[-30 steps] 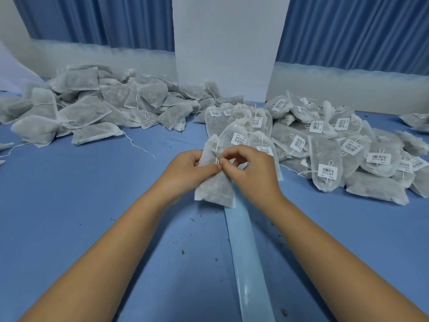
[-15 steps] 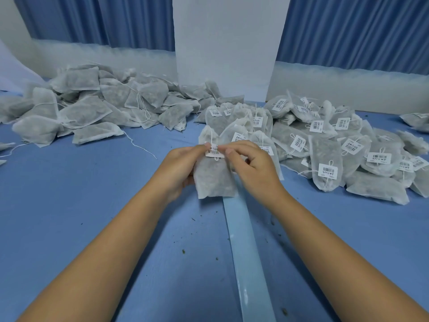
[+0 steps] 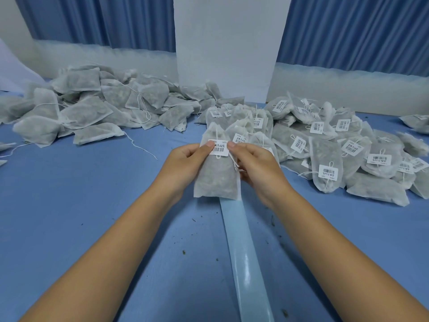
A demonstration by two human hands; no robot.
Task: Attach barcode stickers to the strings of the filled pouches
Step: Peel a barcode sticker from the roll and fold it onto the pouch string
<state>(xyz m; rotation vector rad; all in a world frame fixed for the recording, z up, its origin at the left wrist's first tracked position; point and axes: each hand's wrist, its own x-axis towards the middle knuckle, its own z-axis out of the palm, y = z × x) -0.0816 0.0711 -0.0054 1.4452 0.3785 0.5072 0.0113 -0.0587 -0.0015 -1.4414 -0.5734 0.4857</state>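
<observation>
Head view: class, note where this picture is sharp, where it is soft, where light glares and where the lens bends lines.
In the head view the sticker is sharp, its bars distinct; the left pile softens toward the frame edge; the strip carries a pale sheen; the curtains lean at the sides, a wide-angle bend; shadows beside the arms are faint.

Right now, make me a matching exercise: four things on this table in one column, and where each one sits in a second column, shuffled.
Things
1. barcode sticker
2. unlabelled pouches
3. labelled pouches
4. pale blue strip

Places
A. heaped on the right of the table
B. lying lengthwise in the near middle
C. on the pouch gripped by the left hand and right hand
D. heaped at the far left

Pairs: 1-C, 2-D, 3-A, 4-B
</observation>
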